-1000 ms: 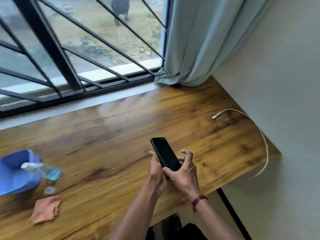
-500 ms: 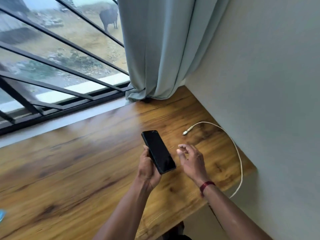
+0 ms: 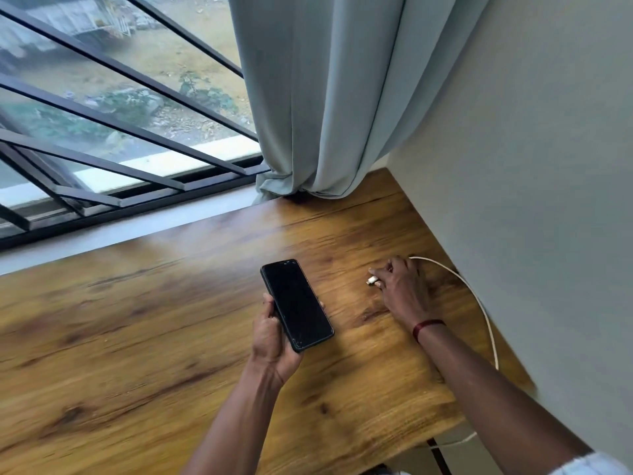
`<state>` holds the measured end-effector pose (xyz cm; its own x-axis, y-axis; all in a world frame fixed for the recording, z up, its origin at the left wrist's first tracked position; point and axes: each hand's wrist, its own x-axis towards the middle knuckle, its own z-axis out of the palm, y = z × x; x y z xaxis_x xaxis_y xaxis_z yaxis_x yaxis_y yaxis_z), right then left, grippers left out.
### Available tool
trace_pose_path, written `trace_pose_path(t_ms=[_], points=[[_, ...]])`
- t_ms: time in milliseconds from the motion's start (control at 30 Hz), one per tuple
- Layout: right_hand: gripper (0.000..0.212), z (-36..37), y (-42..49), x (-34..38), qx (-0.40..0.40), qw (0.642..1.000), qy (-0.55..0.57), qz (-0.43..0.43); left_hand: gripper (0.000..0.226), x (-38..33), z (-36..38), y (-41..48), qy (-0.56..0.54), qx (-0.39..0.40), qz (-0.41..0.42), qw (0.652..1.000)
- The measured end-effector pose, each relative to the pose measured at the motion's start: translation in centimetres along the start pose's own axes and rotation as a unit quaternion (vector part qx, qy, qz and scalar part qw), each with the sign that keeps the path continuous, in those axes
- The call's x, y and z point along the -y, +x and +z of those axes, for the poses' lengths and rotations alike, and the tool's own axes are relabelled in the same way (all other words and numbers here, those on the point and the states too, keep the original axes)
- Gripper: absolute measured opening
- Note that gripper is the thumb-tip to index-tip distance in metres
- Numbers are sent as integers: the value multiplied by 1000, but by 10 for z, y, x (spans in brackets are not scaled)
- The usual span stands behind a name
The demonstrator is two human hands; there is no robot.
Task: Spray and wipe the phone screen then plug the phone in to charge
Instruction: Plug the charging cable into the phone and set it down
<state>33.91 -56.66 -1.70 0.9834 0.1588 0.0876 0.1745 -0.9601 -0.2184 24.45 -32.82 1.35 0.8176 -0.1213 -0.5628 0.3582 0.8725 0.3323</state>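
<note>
Nearest the camera, the left hand [image 3: 274,332] is gripping the smartphone [image 3: 296,305] by its lower half, thumb along one edge and fingers curling under the other, holding it screen-up just above the wooden desk [image 3: 137,337]. The screen is showing dark and unlit, with faint cracks near its bottom corner. Whether it is already sprayed and wiped cannot be told from the glass, and no spray bottle or cloth is showing in view. A little farther out and to the right, the right hand [image 3: 399,289], a red thread [image 3: 428,326] at its wrist, is lying on the desk with its fingertips closing in a pinch on the connector [image 3: 371,280] of the white charging cable [image 3: 481,305]. The cable is looping back along the wall [image 3: 548,166] and dropping off the desk edge. Plug and phone are lying well apart, so the charging step is looking begun but not finished: the connector is waiting to be lifted, lined up with the port and pushed home. Beyond, a pale curtain [image 3: 325,97] is hanging beside the barred window [image 3: 102,114].
</note>
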Motion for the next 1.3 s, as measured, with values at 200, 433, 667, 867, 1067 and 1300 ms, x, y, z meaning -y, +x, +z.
trace_pose_path(t_ms=[200, 433, 667, 867, 1067, 1300], points=[[23, -2, -1, 7, -29, 999, -5, -28, 68, -8, -2, -3, -2, -12, -12, 1000], [20, -35, -61, 52, 1, 992, 111, -67, 69, -26, 6, -15, -18, 11, -15, 1000], [16, -55, -134, 114, 20, 946, 314, 70, 69, -31, 4, -31, -9, 41, -36, 998], [14, -63, -171, 155, 26, 847, 485, 216, 69, -31, -2, -50, -11, 70, -30, 997], [12, -68, -184, 181, 18, 706, 638, 307, 68, -31, 0, -66, -3, 95, -29, 995], [11, -74, -187, 192, 5, 665, 675, 319, 69, -29, 4, -77, -4, 102, -22, 994]])
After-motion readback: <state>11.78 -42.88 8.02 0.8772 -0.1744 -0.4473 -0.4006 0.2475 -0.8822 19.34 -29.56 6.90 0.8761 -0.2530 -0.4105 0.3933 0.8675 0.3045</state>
